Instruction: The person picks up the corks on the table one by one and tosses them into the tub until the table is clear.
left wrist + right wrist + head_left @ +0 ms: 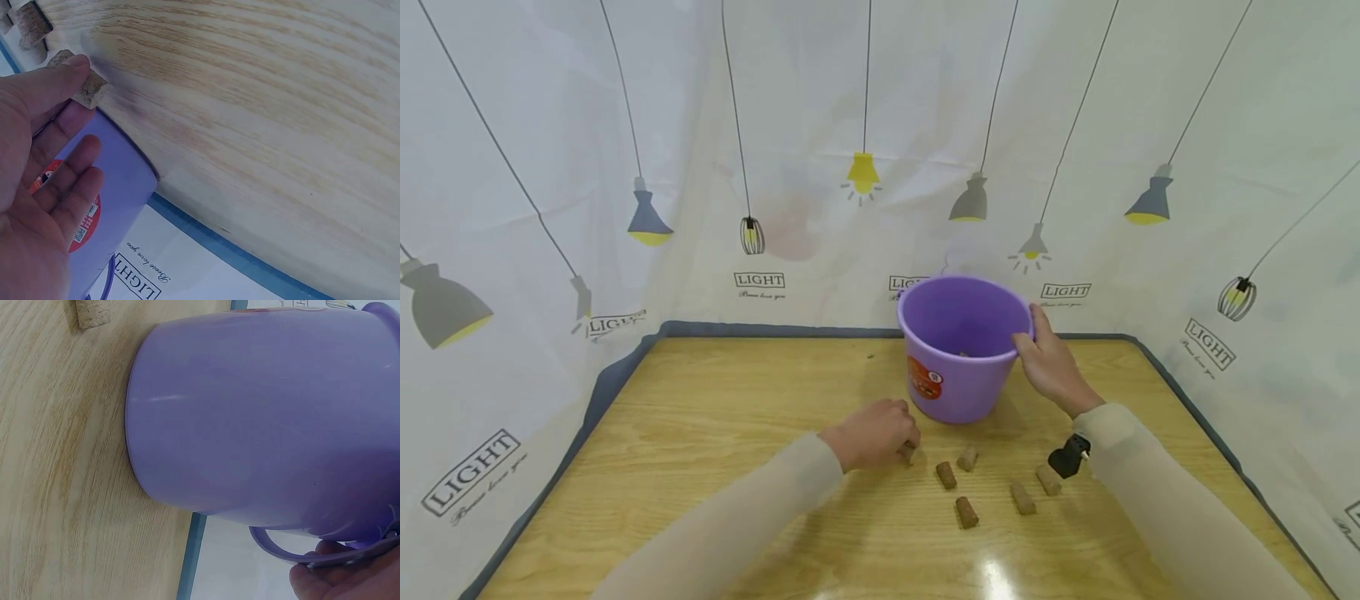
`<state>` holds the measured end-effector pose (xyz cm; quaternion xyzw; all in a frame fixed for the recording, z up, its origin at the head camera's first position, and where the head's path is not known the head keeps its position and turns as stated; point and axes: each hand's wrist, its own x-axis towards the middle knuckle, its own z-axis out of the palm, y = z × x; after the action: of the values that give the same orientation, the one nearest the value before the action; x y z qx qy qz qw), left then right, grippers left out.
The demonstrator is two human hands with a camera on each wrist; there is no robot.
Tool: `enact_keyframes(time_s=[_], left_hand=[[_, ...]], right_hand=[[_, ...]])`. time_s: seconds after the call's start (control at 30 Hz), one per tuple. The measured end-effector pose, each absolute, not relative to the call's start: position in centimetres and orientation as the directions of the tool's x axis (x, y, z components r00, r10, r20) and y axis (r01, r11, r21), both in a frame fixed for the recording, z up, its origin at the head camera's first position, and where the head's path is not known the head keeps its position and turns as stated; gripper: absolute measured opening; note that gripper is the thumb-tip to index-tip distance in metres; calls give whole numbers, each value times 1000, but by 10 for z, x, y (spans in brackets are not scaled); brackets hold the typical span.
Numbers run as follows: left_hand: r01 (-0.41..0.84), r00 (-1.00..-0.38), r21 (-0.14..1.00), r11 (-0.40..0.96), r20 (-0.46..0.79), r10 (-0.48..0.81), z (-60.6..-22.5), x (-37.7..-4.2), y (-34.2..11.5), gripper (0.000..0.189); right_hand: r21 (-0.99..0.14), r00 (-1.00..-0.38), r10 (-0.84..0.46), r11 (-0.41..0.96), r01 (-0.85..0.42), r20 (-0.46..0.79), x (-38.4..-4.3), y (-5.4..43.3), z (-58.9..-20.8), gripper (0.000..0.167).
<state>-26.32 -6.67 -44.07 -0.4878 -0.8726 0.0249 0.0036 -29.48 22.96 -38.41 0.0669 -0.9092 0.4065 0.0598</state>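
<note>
My left hand (874, 435) pinches a cork (92, 89) between thumb and fingertips, low over the table; the other fingers are loosely bent. Close beside it stands a purple bucket (958, 392) with a red round sticker, upright on the table. At the bucket's right side, my right hand (1051, 367) holds the rim, thumb on the near side. In the right wrist view, fingers (306, 581) of this hand are at the purple handle (275, 550). Several loose corks (967, 512) lie in front of the bucket. Inside it, only a small brownish bit is visible.
The wooden table (715, 433) has a dark blue edge strip along the back and sides. Behind it hangs a white cloth (820, 100) printed with lamps. A black device (1070, 456) is strapped at my right wrist, above a cork (1048, 479).
</note>
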Motion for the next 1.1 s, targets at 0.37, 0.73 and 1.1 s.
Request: enact_keyframes(time_s=[0.37,0.73,1.1], left_hand=[[843,-534,-57,534,24,845,-428,-260,-70,13],[882,-442,-106,459,150,884,-416,-258,-69,3],[899,-374,-150,411,226,900,-402,-255,-71,7]], right_hand=[[-735,-984,-80,656,-173,160,-295,229,-385,75],[-739,-980,-87,646,-192,179,-293,227,-383,72],[-733,-980,-79,653,-189,182,-294,228,-385,73]])
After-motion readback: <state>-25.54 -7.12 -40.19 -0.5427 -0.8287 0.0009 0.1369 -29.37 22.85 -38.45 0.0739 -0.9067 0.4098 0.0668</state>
